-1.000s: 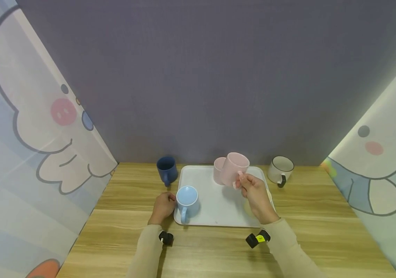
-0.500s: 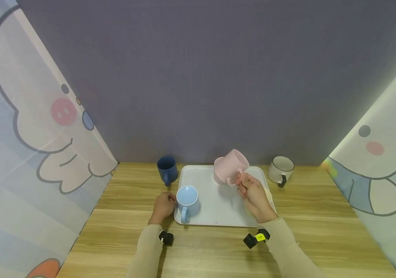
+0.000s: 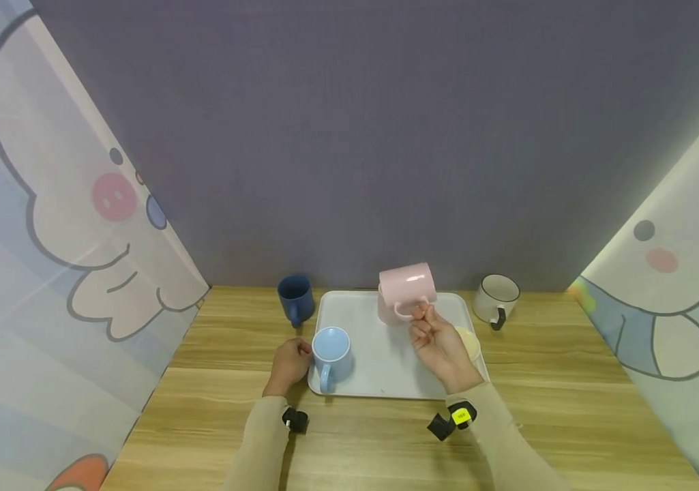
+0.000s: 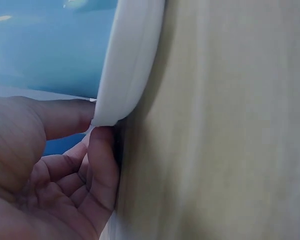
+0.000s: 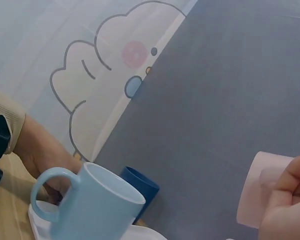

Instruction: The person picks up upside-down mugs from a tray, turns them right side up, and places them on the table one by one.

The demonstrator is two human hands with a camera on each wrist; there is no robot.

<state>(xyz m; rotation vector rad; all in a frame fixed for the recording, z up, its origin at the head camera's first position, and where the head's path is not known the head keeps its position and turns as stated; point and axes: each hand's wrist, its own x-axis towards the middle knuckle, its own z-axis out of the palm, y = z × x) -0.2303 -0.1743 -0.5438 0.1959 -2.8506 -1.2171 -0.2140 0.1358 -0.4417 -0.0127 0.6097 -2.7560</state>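
Note:
My right hand (image 3: 443, 346) holds a pink mug (image 3: 407, 283) by its handle. The mug lies on its side in the air, overlapping a second pink cup (image 3: 388, 315) that stands on the white tray (image 3: 380, 372). In the right wrist view, part of the held pink mug (image 5: 260, 190) shows beside the fingers. My left hand (image 3: 290, 361) pinches the tray's left rim; the left wrist view has the thumb over the rim (image 4: 127, 65) and fingers beneath it. A light blue mug (image 3: 332, 354) stands on the tray close to that hand.
Behind the tray's left corner is a dark blue mug (image 3: 296, 300). A white mug with a black handle (image 3: 496, 299) stands past the right corner. A yellow cup (image 3: 468, 343), partly hidden by my right hand, is on the tray's right side. A grey panel (image 3: 349, 150) closes off the back.
My right wrist has turned, tipping the pink mug from nearly upright onto its side and shifting it slightly left. My left hand and the tray have stayed put.

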